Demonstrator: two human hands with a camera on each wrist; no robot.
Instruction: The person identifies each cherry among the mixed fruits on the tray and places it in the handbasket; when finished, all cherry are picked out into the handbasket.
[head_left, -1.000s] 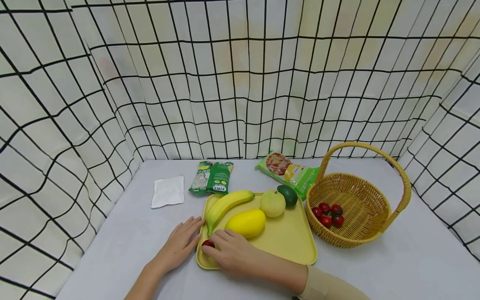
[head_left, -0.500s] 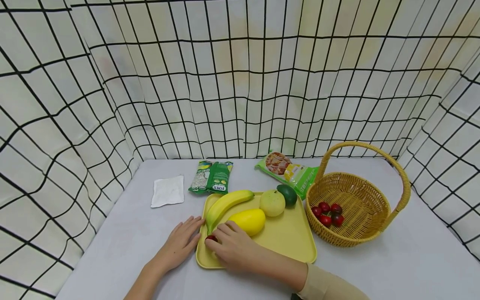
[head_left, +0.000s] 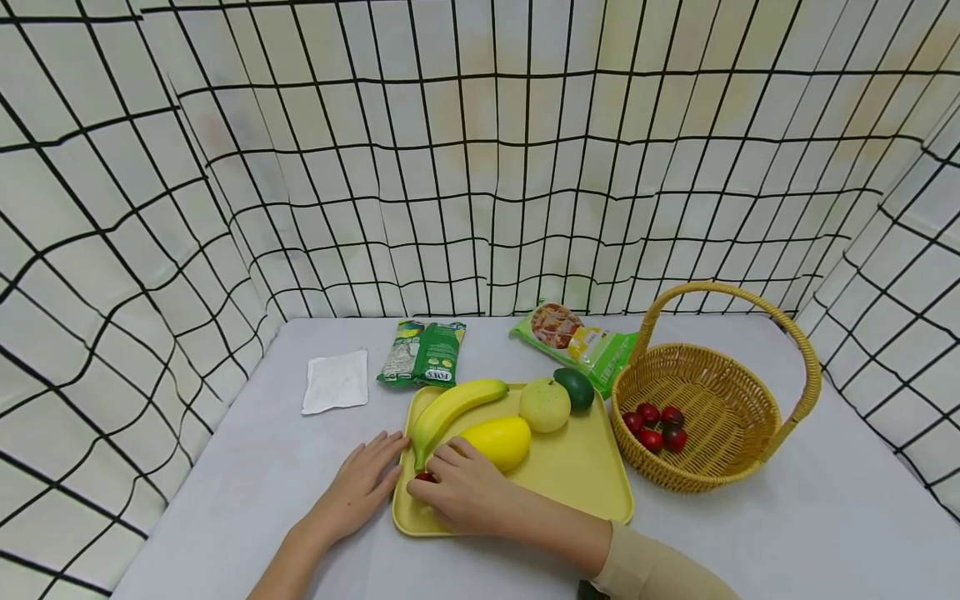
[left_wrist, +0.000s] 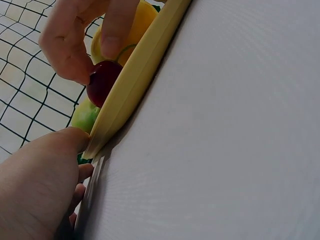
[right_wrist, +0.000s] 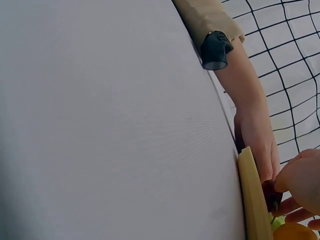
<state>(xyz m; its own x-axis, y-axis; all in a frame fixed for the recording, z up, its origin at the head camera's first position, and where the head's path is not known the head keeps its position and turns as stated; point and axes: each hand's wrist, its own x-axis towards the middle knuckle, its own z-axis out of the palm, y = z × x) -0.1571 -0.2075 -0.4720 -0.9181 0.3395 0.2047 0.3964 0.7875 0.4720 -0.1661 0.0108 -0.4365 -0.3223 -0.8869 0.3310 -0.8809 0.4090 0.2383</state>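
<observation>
A dark red cherry [head_left: 426, 477] with a green stem is at the left side of the yellow tray [head_left: 577, 496], just below the banana's stem end. My right hand [head_left: 468, 492] reaches across the tray and pinches that cherry [left_wrist: 104, 82] between thumb and fingers. Its knuckles overlap the yellow mango [head_left: 501, 443]. My left hand [head_left: 358, 483] lies with fingers extended along the tray's left edge, fingertips at the rim; in the left wrist view its thumb side meets the tray's corner. The banana [head_left: 453, 412] lies along the tray's upper left.
A round pale green fruit [head_left: 545, 406] and a dark green avocado [head_left: 574, 390] sit at the tray's back right. The wicker basket [head_left: 727, 417] on the right holds several cherries [head_left: 651, 440]. Behind are two green packets [head_left: 423, 354] and a white square packet [head_left: 336, 382].
My right hand has shifted slightly back and right with the cherry, and the mango's left end is more covered. My left hand has stayed at the tray's edge.
</observation>
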